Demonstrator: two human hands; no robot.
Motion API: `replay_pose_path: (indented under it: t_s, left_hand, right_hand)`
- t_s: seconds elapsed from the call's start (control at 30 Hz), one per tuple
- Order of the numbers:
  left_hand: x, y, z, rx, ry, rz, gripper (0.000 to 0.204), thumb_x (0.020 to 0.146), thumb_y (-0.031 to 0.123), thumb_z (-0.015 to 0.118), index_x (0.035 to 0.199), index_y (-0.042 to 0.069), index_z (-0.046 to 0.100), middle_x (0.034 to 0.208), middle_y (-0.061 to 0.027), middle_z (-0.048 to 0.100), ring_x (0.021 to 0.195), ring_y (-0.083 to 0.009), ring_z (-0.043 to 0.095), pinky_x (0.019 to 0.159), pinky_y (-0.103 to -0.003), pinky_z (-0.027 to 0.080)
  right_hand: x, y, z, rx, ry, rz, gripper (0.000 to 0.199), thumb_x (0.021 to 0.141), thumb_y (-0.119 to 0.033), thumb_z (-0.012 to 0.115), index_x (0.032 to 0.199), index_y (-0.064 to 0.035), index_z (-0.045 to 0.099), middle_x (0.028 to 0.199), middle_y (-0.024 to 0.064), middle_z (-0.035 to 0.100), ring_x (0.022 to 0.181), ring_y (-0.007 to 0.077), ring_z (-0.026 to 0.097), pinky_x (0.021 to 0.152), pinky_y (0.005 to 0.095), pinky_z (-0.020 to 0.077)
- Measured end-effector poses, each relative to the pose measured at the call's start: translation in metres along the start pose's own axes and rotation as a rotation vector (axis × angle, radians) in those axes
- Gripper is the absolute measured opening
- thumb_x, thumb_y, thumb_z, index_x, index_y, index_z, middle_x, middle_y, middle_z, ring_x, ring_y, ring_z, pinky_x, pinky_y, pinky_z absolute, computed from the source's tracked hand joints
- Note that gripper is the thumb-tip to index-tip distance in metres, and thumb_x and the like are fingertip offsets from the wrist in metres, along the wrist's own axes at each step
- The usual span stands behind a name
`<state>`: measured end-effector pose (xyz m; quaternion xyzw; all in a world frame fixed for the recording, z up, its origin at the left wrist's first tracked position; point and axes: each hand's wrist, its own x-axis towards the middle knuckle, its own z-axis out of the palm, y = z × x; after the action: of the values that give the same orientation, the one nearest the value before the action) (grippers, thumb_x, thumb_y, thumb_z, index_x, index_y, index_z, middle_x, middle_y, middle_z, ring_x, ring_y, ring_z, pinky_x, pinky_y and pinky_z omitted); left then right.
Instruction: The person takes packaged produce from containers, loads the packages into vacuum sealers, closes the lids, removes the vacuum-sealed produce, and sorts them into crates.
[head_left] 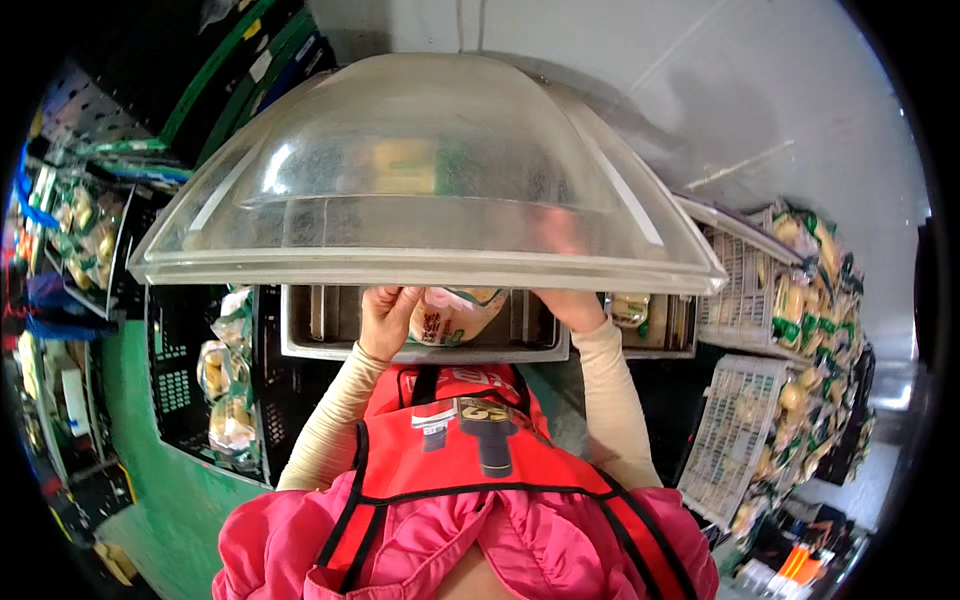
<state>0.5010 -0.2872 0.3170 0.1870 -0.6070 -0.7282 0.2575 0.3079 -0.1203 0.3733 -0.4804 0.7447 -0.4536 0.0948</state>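
A domed clear lid (430, 235) stands raised over a metal chamber (430, 354) in front of me. In the chamber lies a printed plastic bag (455, 322), white and orange with pink and green marks; the lid's front edge crosses its upper part. My left hand (388, 315) is at the bag's left side, its fingers closed on the edge. My right hand (572, 303) reaches under the lid at the chamber's right end, apart from the bag. Its fingers show only as a pinkish blur through the plastic, so their pose is hidden.
At left, a black crate (185, 385) holds several bagged goods (232, 415). A second metal chamber (672, 325) with a package (629, 310) adjoins at right. Beyond it, a grey crate (735, 430) stands beside piled bags (800, 300). Dark stacked crates (190, 70) rise far left.
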Motion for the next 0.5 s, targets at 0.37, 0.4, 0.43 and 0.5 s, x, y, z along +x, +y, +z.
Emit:
replay_pose_path:
  t_s: [0.37, 0.4, 0.43, 0.5]
  left_hand:
    - [0.014, -0.013, -0.045, -0.02, 0.274, 0.072, 0.011, 0.086, 0.0, 0.053, 0.081, -0.003, 0.062, 0.076, 0.0026, 0.06, 0.069, -0.0046, 0.049, 0.061, -0.02, 0.041]
    - [0.016, -0.009, -0.053, 0.034, 0.253, 0.103, 0.011, 0.084, -0.003, 0.052, 0.08, -0.003, 0.062, 0.076, 0.0033, 0.059, 0.071, -0.0046, 0.049, 0.062, -0.021, 0.04]
    - [0.017, -0.003, -0.055, -0.019, 0.237, 0.115, 0.01, 0.084, -0.003, 0.052, 0.085, -0.004, 0.061, 0.081, 0.0006, 0.06, 0.075, -0.0067, 0.051, 0.065, -0.022, 0.042]
    - [0.026, 0.016, -0.055, -0.059, 0.213, 0.154, 0.012, 0.084, -0.002, 0.05, 0.092, -0.003, 0.059, 0.089, -0.0039, 0.061, 0.081, -0.0106, 0.054, 0.073, -0.025, 0.045]
  right_hand:
    - [-0.021, -0.082, 0.008, 0.195, 0.023, 0.432, 0.013, 0.075, -0.006, 0.07, 0.08, 0.0023, 0.062, 0.075, 0.0083, 0.06, 0.064, 0.0111, 0.054, 0.055, 0.0237, 0.0419]
    - [-0.023, -0.089, 0.011, 0.12, 0.11, 0.278, 0.013, 0.074, -0.007, 0.07, 0.077, 0.0016, 0.061, 0.071, 0.0086, 0.057, 0.06, 0.0134, 0.052, 0.052, 0.0249, 0.0402]
    - [-0.024, -0.094, 0.016, 0.044, 0.196, 0.124, 0.014, 0.074, -0.007, 0.071, 0.074, 0.0009, 0.06, 0.067, 0.009, 0.053, 0.055, 0.0157, 0.05, 0.049, 0.0261, 0.0385]
    - [-0.032, -0.103, 0.027, 0.018, 0.273, 0.156, 0.018, 0.072, -0.006, 0.071, 0.069, 0.0006, 0.055, 0.063, 0.0084, 0.046, 0.052, 0.0201, 0.046, 0.047, 0.0299, 0.0361]
